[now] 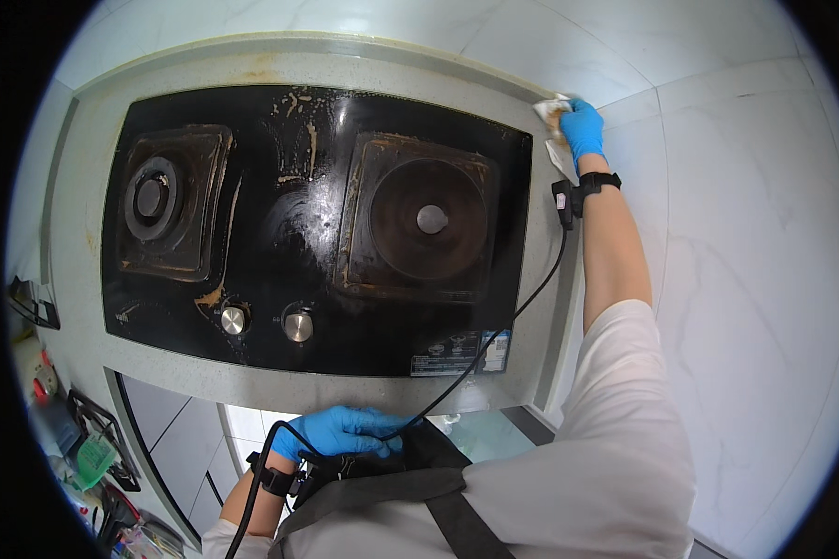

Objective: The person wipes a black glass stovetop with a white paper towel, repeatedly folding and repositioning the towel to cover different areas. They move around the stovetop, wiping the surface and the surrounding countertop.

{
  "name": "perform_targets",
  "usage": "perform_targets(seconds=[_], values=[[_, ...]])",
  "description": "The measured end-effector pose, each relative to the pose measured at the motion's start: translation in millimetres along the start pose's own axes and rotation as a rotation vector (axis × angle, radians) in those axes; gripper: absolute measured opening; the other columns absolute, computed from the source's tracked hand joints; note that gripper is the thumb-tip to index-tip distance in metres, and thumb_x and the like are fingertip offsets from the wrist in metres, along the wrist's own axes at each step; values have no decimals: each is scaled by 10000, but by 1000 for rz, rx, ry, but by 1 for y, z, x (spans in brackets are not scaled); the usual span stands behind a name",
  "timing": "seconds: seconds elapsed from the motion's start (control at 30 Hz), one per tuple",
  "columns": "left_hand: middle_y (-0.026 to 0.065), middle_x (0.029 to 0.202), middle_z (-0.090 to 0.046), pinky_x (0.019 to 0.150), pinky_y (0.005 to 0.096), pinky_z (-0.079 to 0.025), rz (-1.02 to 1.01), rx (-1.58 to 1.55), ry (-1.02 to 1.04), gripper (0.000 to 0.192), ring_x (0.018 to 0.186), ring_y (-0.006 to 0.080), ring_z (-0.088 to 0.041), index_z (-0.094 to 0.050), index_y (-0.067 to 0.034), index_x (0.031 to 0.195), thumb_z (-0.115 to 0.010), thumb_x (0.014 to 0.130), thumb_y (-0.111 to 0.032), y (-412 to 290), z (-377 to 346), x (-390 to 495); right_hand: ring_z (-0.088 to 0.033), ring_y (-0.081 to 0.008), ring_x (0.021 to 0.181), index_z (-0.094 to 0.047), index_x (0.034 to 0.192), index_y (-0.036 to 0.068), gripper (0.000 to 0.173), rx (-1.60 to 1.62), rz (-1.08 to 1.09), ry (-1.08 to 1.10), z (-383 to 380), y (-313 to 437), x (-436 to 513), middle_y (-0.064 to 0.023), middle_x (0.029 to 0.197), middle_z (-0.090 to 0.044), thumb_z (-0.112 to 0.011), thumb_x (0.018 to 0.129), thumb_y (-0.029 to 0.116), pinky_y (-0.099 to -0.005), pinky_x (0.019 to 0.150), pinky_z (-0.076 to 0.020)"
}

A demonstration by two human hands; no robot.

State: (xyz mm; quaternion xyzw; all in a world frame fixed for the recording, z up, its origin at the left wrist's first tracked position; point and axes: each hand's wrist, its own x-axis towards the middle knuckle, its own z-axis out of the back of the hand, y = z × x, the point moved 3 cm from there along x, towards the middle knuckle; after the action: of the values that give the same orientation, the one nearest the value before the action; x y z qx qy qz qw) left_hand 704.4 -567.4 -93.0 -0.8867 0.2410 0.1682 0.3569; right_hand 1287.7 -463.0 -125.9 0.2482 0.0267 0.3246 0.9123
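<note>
My right hand [582,129], in a blue glove, presses a crumpled, brown-stained white cloth or paper wipe [554,115] into the back right corner of the grey countertop [531,230], where it meets the wall. Left of that hand lies a black glass gas cooktop [287,230], its surface streaked with brown grease. My left hand [349,430], also gloved in blue, is at the counter's front edge, against a black bag or pouch at my waist. A black cable [493,335] runs from a device on my right wrist across the cooktop to the left fingers; whether they grip it is unclear.
The cooktop has a left burner [152,199], a right burner [431,219] and two metal knobs [299,326]. White marbled wall tiles [748,230] rise close on the right. Bottles, a green item [96,458] and black racks crowd the left. An open drawer or cabinet [175,419] sits below.
</note>
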Motion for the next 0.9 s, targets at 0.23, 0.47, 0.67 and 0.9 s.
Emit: perform_targets(seconds=[0.23, 0.47, 0.67, 0.9], values=[[118, 1094, -649, 864, 295, -500, 13, 93, 34, 414, 918, 162, -634, -520, -63, 1300, -577, 891, -44, -4, -5, -11, -646, -242, 821, -607, 1067, -59, 290, 1108, -269, 214, 31, 18, -82, -160, 967, -653, -510, 799, -9, -317, 751, -530], [125, 1081, -652, 869, 297, -499, 55, 137, 116, 414, 924, 171, -637, -516, -56, 1301, -573, 891, -43, -5, -6, -11, -622, -213, 902, -595, 1147, -21, 374, 582, -219, 308, 27, 5, -99, -165, 1016, -646, -534, 790, 71, -306, 811, -502], [111, 1053, -654, 868, 290, -498, 43, 108, 96, 422, 938, 172, -627, -510, -62, 1310, -562, 892, -34, -11, -9, -20, -561, -328, 1098, -517, 1286, 50, 567, -488, 504, 290, -9, 2, -127, -196, 1265, -533, -661, 742, 124, -346, 944, -436], [91, 1011, -649, 875, 287, -501, 44, 98, 63, 434, 946, 173, -625, -521, -81, 1305, -561, 880, -4, -3, -9, -29, -439, -435, 1174, -536, 1143, -13, 571, -287, 233, 495, -34, 11, -83, -197, 1188, -548, -725, 668, 242, -434, 946, -437]])
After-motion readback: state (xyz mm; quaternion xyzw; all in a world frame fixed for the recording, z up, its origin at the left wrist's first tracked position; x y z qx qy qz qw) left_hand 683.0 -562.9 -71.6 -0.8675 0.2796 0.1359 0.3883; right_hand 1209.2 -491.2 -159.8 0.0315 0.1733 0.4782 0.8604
